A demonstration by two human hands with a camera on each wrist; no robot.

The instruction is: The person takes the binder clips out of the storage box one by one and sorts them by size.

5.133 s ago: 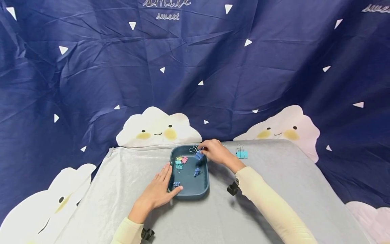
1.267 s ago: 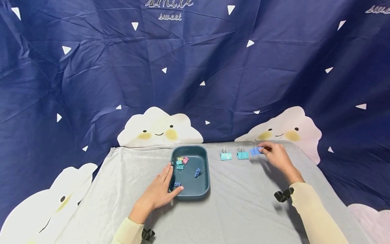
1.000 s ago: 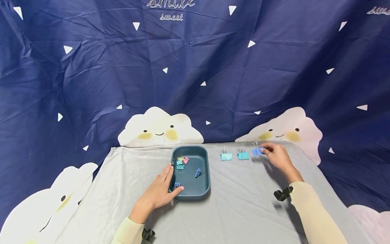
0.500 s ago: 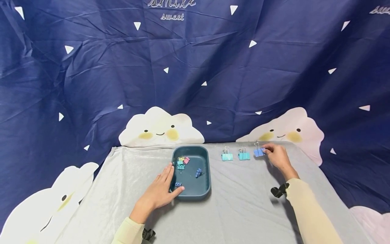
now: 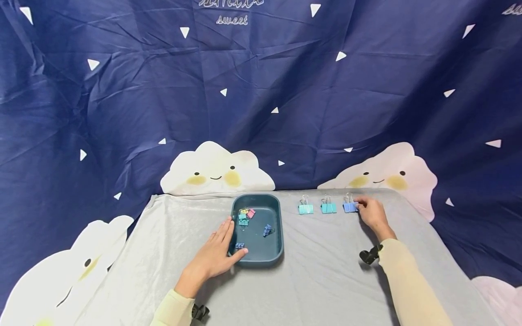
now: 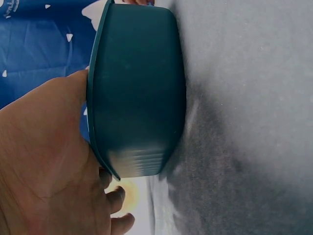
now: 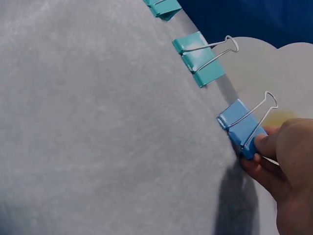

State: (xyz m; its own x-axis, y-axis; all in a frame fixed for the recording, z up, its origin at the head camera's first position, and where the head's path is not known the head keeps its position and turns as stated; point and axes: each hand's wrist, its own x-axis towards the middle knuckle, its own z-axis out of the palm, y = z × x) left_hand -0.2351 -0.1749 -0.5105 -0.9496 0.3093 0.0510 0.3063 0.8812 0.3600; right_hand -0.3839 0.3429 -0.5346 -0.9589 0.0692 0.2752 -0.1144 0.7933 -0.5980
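Observation:
My right hand (image 5: pixel 372 217) pinches the right end of a blue binder clip (image 5: pixel 349 207) between thumb and fingers, at the back right of the table. In the right wrist view the blue clip (image 7: pixel 240 122) stands at the cloth's back edge, its wire handles pointing away. Left of it, in a row, come two teal binder clips, one nearer (image 5: pixel 328 208) and one farther (image 5: pixel 306 209). My left hand (image 5: pixel 213 254) rests with extended fingers along the left rim of a dark teal tray (image 5: pixel 261 261). Its thumb lies over the tray's front left corner.
Inside the tray are small binder clips: a dark blue one (image 5: pixel 267 230), another blue one (image 5: pixel 239 246) by the thumb, and a cluster of teal (image 5: pixel 243 219), yellow and pink (image 5: pixel 251 213). A dark blue curtain (image 5: pixel 261 90) hangs behind the grey cloth (image 5: pixel 318 280).
My right hand has carried the blue binder clip from above the tray to the right end of the row, then down and slightly right. The left hand keeps its place on the tray.

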